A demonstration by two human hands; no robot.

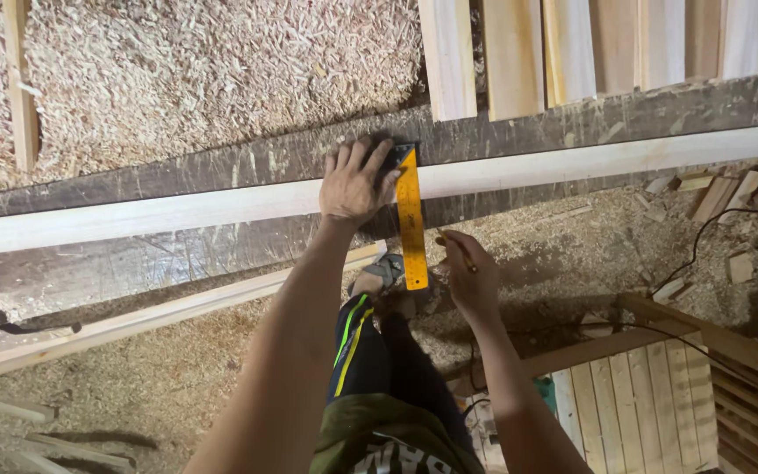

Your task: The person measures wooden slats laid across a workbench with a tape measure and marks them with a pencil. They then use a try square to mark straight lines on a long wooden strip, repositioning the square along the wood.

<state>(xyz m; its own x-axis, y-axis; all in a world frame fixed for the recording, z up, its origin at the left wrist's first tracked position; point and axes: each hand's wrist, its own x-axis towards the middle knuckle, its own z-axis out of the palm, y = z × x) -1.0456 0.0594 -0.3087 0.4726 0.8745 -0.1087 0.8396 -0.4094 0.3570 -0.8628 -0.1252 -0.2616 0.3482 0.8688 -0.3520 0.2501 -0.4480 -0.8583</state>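
**Square pressed on pale board, pencil held beside it**

The yellow try square (pixel 411 219) is laid across the long pale board (pixel 572 165), which rests on a dark, worn beam (pixel 177 171). The square's blade hangs off the board's near edge toward the person. The left hand (pixel 354 183) is spread flat over the square's stock and the board, fingers open, pressing down (no wrap-around grip). The right hand (pixel 469 279) is closed around a pencil (pixel 458 249), just right of the blade, tip not touching the board. More pale planks (pixel 589 53) are stacked beyond the beam. Wood shavings (pixel 203 70) cover the ground; a slatted wooden frame (pixel 660 395) sits lower right.
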